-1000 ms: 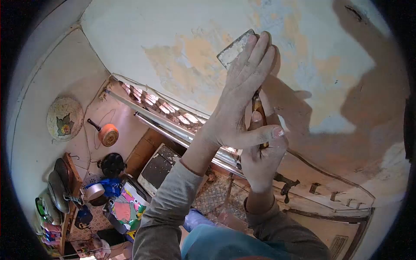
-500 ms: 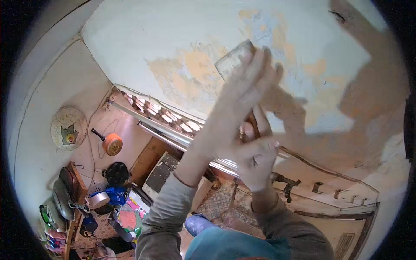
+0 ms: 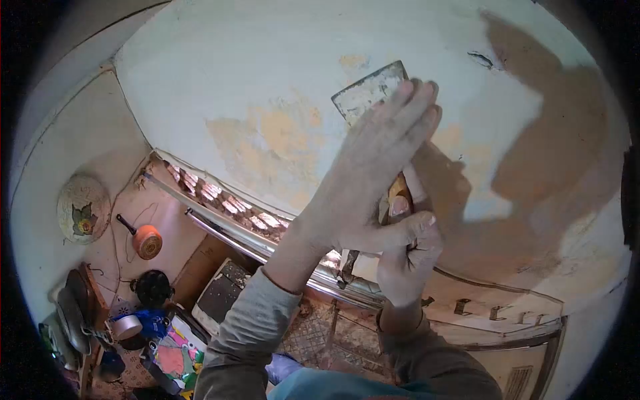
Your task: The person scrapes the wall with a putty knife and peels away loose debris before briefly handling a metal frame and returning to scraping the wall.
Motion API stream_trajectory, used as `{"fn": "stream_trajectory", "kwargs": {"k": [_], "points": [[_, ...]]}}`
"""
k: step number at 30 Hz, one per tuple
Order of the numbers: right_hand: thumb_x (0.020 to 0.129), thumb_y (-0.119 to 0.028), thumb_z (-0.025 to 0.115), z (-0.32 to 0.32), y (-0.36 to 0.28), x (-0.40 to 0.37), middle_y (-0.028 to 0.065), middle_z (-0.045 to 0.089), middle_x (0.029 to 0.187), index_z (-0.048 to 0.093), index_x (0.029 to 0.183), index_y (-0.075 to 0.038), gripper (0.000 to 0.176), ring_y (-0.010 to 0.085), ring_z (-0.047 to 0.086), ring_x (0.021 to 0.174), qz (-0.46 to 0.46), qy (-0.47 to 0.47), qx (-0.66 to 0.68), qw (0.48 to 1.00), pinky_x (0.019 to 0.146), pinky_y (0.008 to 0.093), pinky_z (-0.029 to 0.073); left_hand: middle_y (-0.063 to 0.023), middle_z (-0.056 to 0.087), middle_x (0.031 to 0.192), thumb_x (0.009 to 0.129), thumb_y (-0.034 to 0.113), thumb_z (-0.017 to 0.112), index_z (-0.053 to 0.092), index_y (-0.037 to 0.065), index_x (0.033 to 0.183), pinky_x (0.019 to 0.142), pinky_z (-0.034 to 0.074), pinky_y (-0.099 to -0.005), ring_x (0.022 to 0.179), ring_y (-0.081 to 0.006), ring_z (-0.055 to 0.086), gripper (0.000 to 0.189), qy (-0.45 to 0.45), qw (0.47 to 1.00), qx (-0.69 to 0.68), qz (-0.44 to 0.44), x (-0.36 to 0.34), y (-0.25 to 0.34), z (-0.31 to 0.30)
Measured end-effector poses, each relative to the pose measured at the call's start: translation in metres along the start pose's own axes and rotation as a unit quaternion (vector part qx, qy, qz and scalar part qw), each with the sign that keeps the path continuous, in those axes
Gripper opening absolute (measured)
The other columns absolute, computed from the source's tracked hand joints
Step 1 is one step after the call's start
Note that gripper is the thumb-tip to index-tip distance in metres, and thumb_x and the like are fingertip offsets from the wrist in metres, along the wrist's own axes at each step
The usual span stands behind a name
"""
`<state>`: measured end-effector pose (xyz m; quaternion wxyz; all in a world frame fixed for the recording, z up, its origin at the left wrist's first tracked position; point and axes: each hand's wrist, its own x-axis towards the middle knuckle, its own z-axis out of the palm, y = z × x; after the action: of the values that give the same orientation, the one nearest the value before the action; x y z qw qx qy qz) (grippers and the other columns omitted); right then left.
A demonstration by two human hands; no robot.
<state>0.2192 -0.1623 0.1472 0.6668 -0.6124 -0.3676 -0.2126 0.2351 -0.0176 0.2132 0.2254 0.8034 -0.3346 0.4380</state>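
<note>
A wide putty knife [image 3: 369, 90] with a smeared metal blade and a wooden handle is against the patchy wall [image 3: 267, 67]. My right hand [image 3: 410, 263] is closed around its handle, thumb lying along the wood. Over the back of the blade lies my left hand [image 3: 373, 157], its fingers stretched out and its thumb reaching across to the right hand. Part of the blade and most of the handle are hidden by the hands. Orange and bluish patches [image 3: 280, 133] show through the white wall coating on the left of the hands.
Below runs a metal rail [image 3: 233, 230] by a slatted opening. At left hang an orange saucepan [image 3: 147, 242] and a round decorated plate [image 3: 83, 209]; pans and coloured items crowd the shelf beneath. Hooks [image 3: 461, 307] line the lower right. A small hole [image 3: 481, 60] marks the wall.
The putty knife and both hands have moved up and to the right across the wall, and white now covers more of the upper patch. The view has shifted; the hands are less blurred.
</note>
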Motion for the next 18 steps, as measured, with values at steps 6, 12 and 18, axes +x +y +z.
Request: {"fn": "stream_trajectory", "kwargs": {"k": [6, 12, 18], "points": [[0.1, -0.005, 0.049, -0.006, -0.028, 0.014, 0.0174, 0.07, 0.099, 0.05, 0.143, 0.007, 0.045, 0.019, 0.068, 0.085, -0.031, -0.04, 0.006, 0.999, 0.074, 0.03, 0.052, -0.0198, 0.048, 0.151, 0.085, 0.05, 0.063, 0.059, 0.002, 0.108, 0.116, 0.026, -0.0559, 0.153, -0.042, 0.027, 0.053, 0.045, 0.998, 0.034, 0.003, -0.003, 0.004, -0.002], [0.097, -0.001, 0.049, 0.0, -0.021, 0.028, 0.0279, 0.069, 0.119, 0.049, 0.145, 0.005, 0.048, 0.0302, 0.074, 0.102, -0.049, -0.066, -0.053, 0.995, 0.083, 0.0332, 0.055, -0.0164, 0.058, 0.126, 0.093, 0.05, 0.052, 0.053, 0.003, 0.085, 0.108, 0.028, -0.0547, 0.146, -0.0444, 0.034, 0.048, 0.128, 0.991, 0.032, 0.009, 0.0, -0.013, 0.008], [0.1, 0.0, 0.046, 0.012, -0.011, 0.033, 0.0286, 0.069, 0.118, 0.05, 0.144, 0.008, 0.044, 0.028, 0.073, 0.106, -0.077, -0.034, -0.032, 0.996, 0.087, 0.0323, 0.055, -0.017, 0.058, 0.124, 0.093, 0.051, 0.05, 0.056, 0.001, 0.086, 0.11, 0.026, -0.0566, 0.145, -0.0452, 0.034, 0.051, 0.13, 0.991, 0.025, 0.005, 0.002, -0.02, 0.009]]}}
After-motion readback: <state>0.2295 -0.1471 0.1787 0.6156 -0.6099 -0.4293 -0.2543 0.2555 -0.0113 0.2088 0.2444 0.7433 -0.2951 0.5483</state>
